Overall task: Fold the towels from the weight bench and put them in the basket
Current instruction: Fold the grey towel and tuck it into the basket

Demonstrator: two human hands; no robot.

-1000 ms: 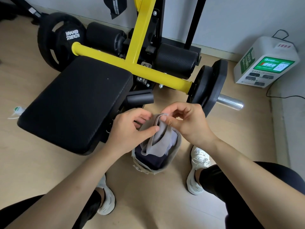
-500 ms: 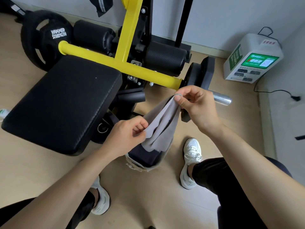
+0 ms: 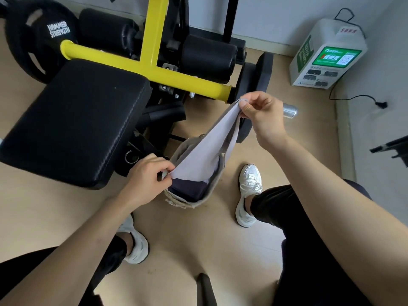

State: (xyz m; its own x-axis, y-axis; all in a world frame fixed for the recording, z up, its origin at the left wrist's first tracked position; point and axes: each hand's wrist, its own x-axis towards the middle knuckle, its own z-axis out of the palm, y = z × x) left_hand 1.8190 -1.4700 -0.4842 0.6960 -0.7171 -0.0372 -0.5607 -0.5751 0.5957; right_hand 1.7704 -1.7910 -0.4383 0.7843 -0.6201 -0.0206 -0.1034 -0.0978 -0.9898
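— Grey towel?
— Stretched taut above the basket, with the lower end dipping inside it.
— Your grips?
— Your right hand pinches the top corner, high beyond the basket. Your left hand pinches the lower corner at its left rim. A dark cloth lies inside.
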